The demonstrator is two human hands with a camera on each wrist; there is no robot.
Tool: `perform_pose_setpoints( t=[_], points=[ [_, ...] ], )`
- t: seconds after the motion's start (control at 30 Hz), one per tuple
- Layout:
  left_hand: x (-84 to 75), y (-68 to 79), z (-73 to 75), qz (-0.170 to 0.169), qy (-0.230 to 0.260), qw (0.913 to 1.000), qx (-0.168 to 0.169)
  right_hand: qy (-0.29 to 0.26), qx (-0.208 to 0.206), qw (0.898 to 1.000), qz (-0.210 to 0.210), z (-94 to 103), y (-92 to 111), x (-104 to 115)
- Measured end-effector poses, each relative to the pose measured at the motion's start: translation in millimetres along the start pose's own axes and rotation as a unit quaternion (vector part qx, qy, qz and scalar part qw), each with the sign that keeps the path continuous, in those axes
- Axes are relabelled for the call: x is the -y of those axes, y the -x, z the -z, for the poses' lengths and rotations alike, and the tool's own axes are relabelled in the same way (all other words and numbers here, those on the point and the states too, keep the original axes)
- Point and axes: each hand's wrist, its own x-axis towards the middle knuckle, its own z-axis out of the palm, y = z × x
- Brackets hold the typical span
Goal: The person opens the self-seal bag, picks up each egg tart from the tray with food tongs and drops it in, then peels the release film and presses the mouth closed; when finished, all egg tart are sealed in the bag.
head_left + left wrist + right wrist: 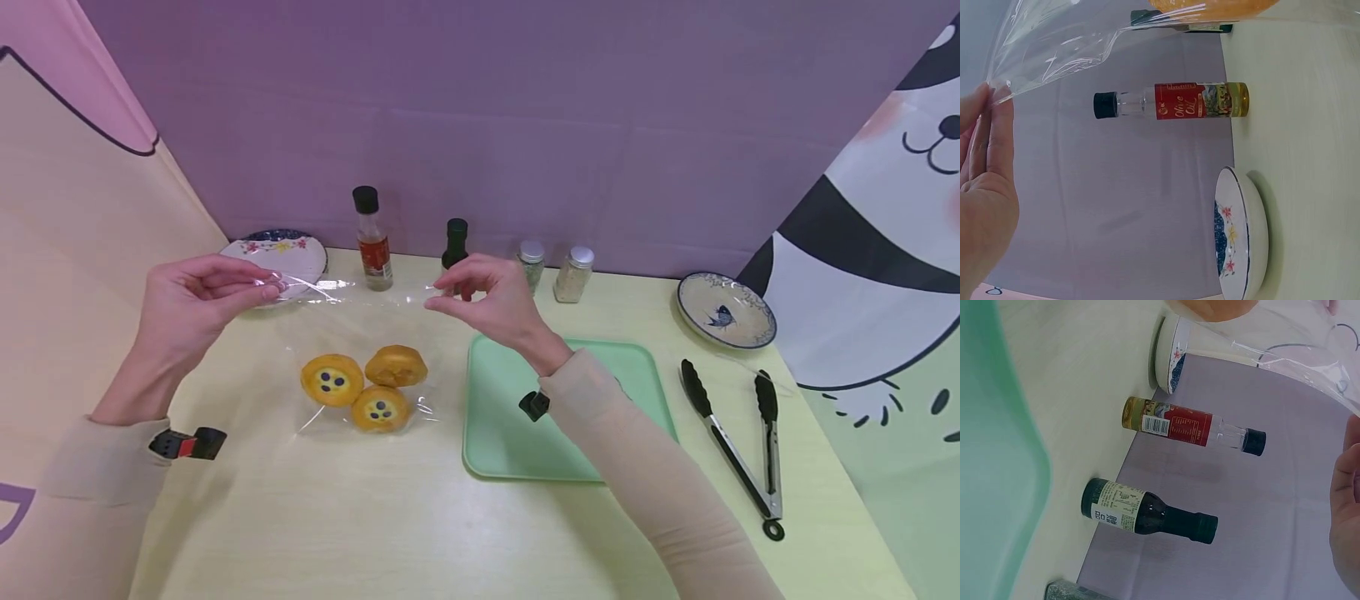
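A clear plastic bag hangs between my two hands, its top edge stretched across. Three round yellow pastries with dark spots lie at its bottom; one shows mostly its golden side. My left hand pinches the bag's upper left corner between thumb and fingers, which the left wrist view also shows. At the other upper corner, my right hand pinches the bag's edge. In the right wrist view that hand is partly cut off, with the film running to its fingers.
Behind the bag stand an olive oil bottle, a dark green bottle and two shakers. A floral plate sits back left. Rightward are a green tray, a patterned dish and black-tipped tongs.
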Motion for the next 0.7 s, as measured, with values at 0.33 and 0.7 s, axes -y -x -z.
perform_pose_setpoints(
  t=[0.33,0.7],
  points=[
    [-0.1,-3.8,-1.2,-0.010,0.024,0.9996,0.009,-0.037,0.010,0.999,-0.012,2.5,-1.7,-3.2],
    [-4.6,-3.2,-8.5,-0.004,0.028,0.9996,-0.007,0.053,0.160,0.982,-0.079,-2.6,-23.4,-26.5]
  ],
)
